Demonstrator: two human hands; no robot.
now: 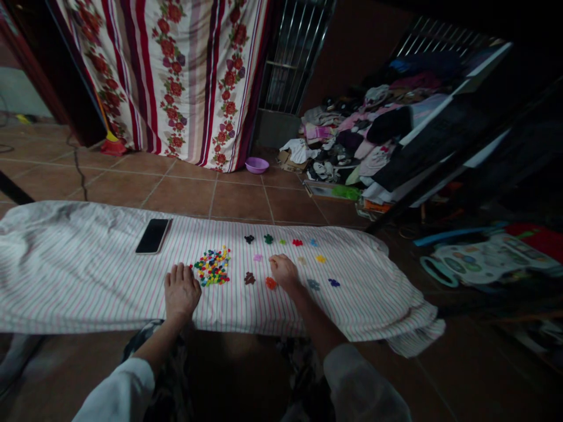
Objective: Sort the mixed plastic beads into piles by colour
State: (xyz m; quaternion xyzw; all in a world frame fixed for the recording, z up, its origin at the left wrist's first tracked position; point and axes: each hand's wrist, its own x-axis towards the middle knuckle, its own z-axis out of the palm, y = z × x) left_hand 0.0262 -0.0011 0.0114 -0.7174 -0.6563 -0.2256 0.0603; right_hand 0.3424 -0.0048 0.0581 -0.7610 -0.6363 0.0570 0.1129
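My left hand [181, 288] lies flat on the striped cloth, fingers stretched forward, at the left edge of a mixed pile of small colourful pieces [213, 266]. With its fingers drawn together, my right hand [284, 270] is over the small sorted heaps; whatever it pinches, if anything, is hidden. Just left of those fingertips is a pink heap [257, 258], and an orange heap [270, 283] sits below them. Around it are black [249, 239], dark green [268, 239], red [297, 242], yellow [321, 258], brown [250, 278], grey [314, 285] and dark blue [334, 282] heaps.
A phone [153, 236] with a dark screen rests on the striped cloth [88, 269] to the left. Beyond the table are a floral curtain [176, 82], a purple basin [257, 165] and a big pile of clothes [352, 129]. A dark slanting bar [409, 193] stands at right.
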